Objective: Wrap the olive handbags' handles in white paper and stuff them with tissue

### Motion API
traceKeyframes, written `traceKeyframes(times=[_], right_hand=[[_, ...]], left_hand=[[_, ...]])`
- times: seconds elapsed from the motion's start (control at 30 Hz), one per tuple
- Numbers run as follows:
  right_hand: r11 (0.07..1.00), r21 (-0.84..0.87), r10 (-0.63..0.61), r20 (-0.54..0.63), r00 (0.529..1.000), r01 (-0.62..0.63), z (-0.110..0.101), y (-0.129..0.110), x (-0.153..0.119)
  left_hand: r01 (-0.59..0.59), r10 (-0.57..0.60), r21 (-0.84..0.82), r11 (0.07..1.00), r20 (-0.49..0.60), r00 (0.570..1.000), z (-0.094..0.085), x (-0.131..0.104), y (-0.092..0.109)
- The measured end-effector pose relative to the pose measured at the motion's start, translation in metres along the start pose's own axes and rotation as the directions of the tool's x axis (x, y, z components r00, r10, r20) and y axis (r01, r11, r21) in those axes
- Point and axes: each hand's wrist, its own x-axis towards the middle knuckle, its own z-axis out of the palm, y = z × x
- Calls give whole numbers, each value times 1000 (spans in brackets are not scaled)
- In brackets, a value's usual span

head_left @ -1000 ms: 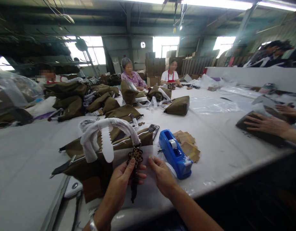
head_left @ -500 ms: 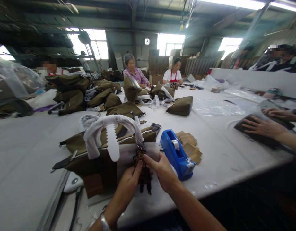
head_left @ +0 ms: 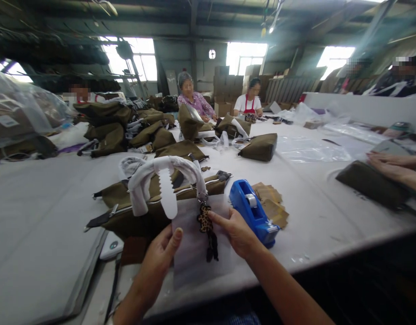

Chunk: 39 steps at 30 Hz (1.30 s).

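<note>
An olive handbag (head_left: 127, 222) stands in front of me, its handles (head_left: 142, 187) wrapped in white and a toothed white strip (head_left: 166, 192) hanging from them. A leopard-print charm (head_left: 205, 219) with dark dangling ends hangs from a handle, in front of a thin white sheet (head_left: 191, 262). My left hand (head_left: 157, 257) grips the sheet's left edge, thumb in front, its other fingers partly hidden. My right hand (head_left: 240, 232) holds the sheet's right side, one digit touching the charm and the rest partly behind the sheet.
A blue tape dispenser (head_left: 251, 212) and brown cards (head_left: 274, 203) lie to the right. More olive bags (head_left: 109, 135) are heaped behind. At the right, a co-worker's hands (head_left: 394, 164) rest on another bag (head_left: 370, 183). A white device (head_left: 111, 246) sits left of my handbag.
Both hands were pinching the charm; the left has moved left off it to the sheet's edge. The charm now hangs showing its leopard print. The view has shifted slightly left.
</note>
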Motion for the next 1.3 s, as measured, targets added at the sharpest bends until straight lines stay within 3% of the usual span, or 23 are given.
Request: traceKeyframes(times=[0.1,0.27,0.33,0.4,0.5,0.57,0.73,0.93,1.1,1.2,1.3], right_hand=[[998,-54,-42,12,999,43,2,-3,-1],[931,-313,-214,-47,976,189,2,-6,-7],[912,-361,-219,-32,975,193,-5,-6,-10],[958,-238,-168,-14,986,159,-15,-2,-12],[993,94,-64,-14,998,65,-28,9,-13],[987,162,-24,-8,1000,25,-31,18,-12],[993,-43,-104,48,993,106,-21,25,-8],[897,-349,-299,-23,954,273,-2,28,-9],[845,-427,-360,-8,933,322,6,28,-14],[845,-428,-341,32,939,322,6,20,-12],[829,-459,-368,-19,930,319,10,17,-7]], left_hand=[[-10,15,-63,998,78,997,22,13,11],[-97,100,30,995,-102,990,43,27,0],[-95,101,50,994,-137,985,44,28,-6],[-84,92,64,994,-138,986,42,28,-8],[-67,73,58,996,-121,990,38,27,-6],[-59,65,55,997,-124,990,37,27,-4],[-86,105,143,986,-131,986,37,27,-3],[-177,225,358,917,-97,970,40,17,1],[-273,363,512,814,-83,928,41,9,3],[-305,377,571,762,-8,926,36,10,6],[-293,386,663,689,6,922,32,11,7]])
